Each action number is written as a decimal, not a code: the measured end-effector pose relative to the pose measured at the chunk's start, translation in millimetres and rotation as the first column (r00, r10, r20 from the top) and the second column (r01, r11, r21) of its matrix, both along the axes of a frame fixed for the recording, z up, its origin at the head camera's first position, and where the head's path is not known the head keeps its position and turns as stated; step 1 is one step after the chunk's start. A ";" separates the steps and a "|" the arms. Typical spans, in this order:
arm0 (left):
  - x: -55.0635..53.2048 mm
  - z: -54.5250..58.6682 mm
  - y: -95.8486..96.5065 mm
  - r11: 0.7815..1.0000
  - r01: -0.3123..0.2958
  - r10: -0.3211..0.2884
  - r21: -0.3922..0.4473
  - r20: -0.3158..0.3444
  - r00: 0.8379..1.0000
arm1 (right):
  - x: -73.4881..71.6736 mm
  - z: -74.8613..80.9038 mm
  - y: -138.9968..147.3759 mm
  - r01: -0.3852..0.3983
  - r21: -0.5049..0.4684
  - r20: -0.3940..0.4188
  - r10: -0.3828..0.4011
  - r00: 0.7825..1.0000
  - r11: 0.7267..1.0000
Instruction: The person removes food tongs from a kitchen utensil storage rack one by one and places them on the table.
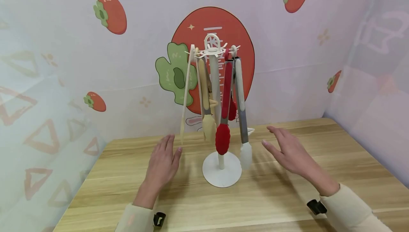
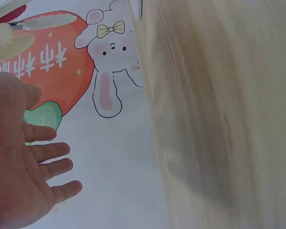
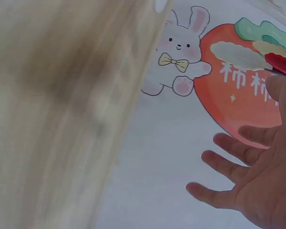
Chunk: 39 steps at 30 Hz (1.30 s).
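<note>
A white rack (image 1: 214, 83) with a round base (image 1: 222, 178) stands upright on the table between both hands. From its top hooks hang red tongs (image 1: 226, 108), white-tipped tongs (image 1: 241, 108) on the right and cream tongs (image 1: 206, 97) on the left. A thin cream utensil (image 1: 186, 97), seen edge-on, hangs furthest left. My left hand (image 1: 161, 163) is just left of the rack, fingers extended, holding nothing. To the right, my right hand (image 1: 292, 152) is held with spread fingers, also holding nothing. Both wrist views show bare palms.
A wooden table (image 1: 134, 175) spreads under the rack and hands. Behind it hangs a pale cloth backdrop (image 1: 143, 22) printed with persimmons and a rabbit (image 2: 112, 52). Cloth also lines the left and right sides. Black straps (image 1: 317, 207) sit at the sleeves.
</note>
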<state>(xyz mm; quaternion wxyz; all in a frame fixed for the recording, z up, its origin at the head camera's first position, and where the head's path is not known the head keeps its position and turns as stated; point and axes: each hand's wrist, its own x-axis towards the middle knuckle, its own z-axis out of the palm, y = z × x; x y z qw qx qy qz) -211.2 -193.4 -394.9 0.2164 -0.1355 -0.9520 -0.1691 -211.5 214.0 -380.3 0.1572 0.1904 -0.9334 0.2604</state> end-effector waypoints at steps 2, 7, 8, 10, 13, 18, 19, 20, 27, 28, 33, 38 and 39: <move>0.9 1.0 0.6 1.000 0.008 -0.008 0.030 -0.001 1.000 | -0.2 4.9 -1.3 -0.009 -0.026 0.014 0.009 1.000 1.000; 2.9 3.5 2.3 0.994 0.027 -0.027 0.107 0.005 1.000 | -1.0 17.0 -4.1 -0.033 -0.077 0.031 0.036 0.999 0.996; 3.5 4.0 2.7 0.992 0.030 -0.031 0.120 0.007 0.999 | -1.3 18.9 -4.5 -0.042 -0.087 0.027 0.044 0.999 0.995; 5.2 5.5 3.9 0.988 0.038 -0.041 0.148 0.012 0.999 | -2.1 23.1 -5.8 -0.064 -0.110 0.011 0.066 0.998 0.992; 7.9 7.8 5.8 0.982 0.044 -0.051 0.186 0.033 0.998 | -3.8 30.3 -8.0 -0.102 -0.154 -0.009 0.102 0.995 0.983; 10.7 9.9 8.4 0.973 0.040 -0.058 0.226 0.072 0.996 | -7.1 47.4 -14.6 -0.147 -0.247 -0.009 0.149 0.989 0.958; 11.1 9.9 8.8 0.972 0.041 -0.059 0.231 0.074 0.995 | -7.9 51.2 -16.1 -0.151 -0.262 -0.012 0.153 0.988 0.953; 11.6 10.1 9.3 0.971 0.041 -0.061 0.234 0.079 0.995 | -8.3 55.1 -17.6 -0.155 -0.274 -0.016 0.157 0.987 0.949; 15.2 11.8 13.1 0.967 0.028 -0.061 0.253 0.124 0.990 | -10.7 77.3 -26.7 -0.190 -0.353 -0.033 0.191 0.981 0.916; 15.7 12.2 13.7 0.966 0.027 -0.062 0.258 0.131 0.989 | -10.8 80.0 -27.8 -0.193 -0.362 -0.029 0.196 0.980 0.912; 18.0 13.4 16.9 0.960 0.033 -0.081 0.277 0.164 0.983 | -10.6 92.2 -33.5 -0.206 -0.405 -0.002 0.225 0.974 0.891; 19.8 13.0 19.8 0.956 0.046 -0.100 0.290 0.172 0.980 | -10.9 101.0 -39.4 -0.230 -0.433 0.018 0.264 0.964 0.872; 19.9 12.8 20.4 0.955 0.051 -0.105 0.292 0.172 0.979 | -11.1 102.4 -40.4 -0.236 -0.437 0.019 0.271 0.962 0.868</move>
